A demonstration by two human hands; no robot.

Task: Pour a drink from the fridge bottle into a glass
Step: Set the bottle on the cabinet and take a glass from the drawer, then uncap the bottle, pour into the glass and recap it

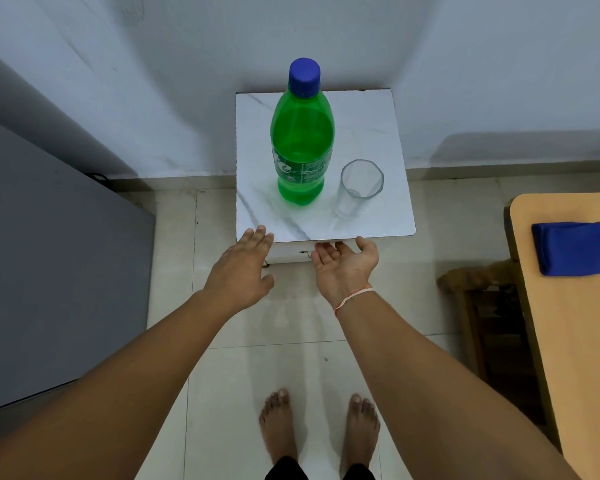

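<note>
Head view, steep downward, near small table (388,216), floor below

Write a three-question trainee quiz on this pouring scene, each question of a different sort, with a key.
1. True or false: the blue cap is on the green bottle.
2. Multiple choice: the empty glass stands (A) left of the bottle, (B) right of the bottle, (C) on the floor.
3. Fill in: the left hand and the right hand, both at the near edge of the white marble-pattern table, hold ____.

Key: 1 true; 2 B; 3 nothing, since both hands are open, the left palm down and the right palm up.
</note>
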